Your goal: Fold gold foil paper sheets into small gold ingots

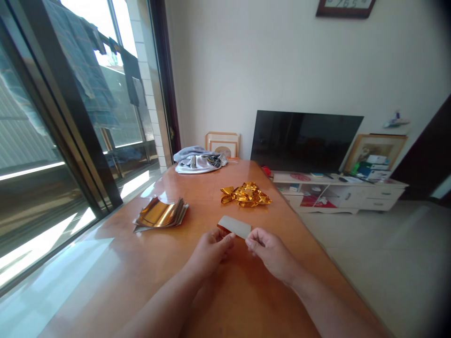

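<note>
Left hand [207, 253] and right hand [271, 253] pinch a pale sheet [234, 226] between fingers [227, 238]; cabinet shelves [310, 191] beyond hold small items [314, 201].

We've got a grey-white garment [199, 160] bunched at 12 o'clock on the wooden table [299, 244], with stacked picture frames [222, 144] behind it. Flat-screen TV [303, 141] at 1 on a white TV cabinet [338, 195]; leaning framed picture [375, 152] at 2; wall clock [345, 7] above. Laundry [81, 61] hangs beyond the sliding glass door [42, 141] at 10.
</note>
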A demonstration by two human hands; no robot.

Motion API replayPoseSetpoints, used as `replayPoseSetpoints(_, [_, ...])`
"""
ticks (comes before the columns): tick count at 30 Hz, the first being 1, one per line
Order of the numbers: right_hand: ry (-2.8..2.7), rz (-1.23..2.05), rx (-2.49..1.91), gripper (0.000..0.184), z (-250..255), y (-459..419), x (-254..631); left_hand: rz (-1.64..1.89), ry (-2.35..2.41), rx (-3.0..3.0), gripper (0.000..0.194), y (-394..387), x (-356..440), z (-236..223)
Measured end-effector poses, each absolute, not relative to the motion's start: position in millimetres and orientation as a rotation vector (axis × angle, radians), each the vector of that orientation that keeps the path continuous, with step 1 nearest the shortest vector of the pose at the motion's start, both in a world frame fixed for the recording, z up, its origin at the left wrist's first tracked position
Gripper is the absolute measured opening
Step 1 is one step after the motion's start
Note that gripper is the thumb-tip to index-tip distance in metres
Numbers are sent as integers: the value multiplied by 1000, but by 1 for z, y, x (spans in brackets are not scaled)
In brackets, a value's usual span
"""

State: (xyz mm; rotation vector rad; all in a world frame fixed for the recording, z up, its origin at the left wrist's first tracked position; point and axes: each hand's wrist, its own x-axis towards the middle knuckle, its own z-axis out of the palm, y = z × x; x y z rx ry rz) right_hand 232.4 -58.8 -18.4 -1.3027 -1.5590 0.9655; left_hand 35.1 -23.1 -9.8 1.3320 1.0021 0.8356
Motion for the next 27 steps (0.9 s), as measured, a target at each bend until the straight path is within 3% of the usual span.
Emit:
replayPoseSetpoints(6, [-1593,1032,-1251,25,-21,-61,226,967,918,1229,36,-19,36,-11])
replayPoseSetpoints(12, [-1487,897,-1360,29,-22,-57,234,1133,1321,1908,17,-14,23,-4])
replayPoseSetpoints(18, [-1443,558,-1493,26,-19,-56,240,686,1449,2653,26,-24,22,9])
replayPoseSetpoints(27, [-1965,325,-1506,8,-16,-60,235,417,1227,2734,31,-29,39,-5])
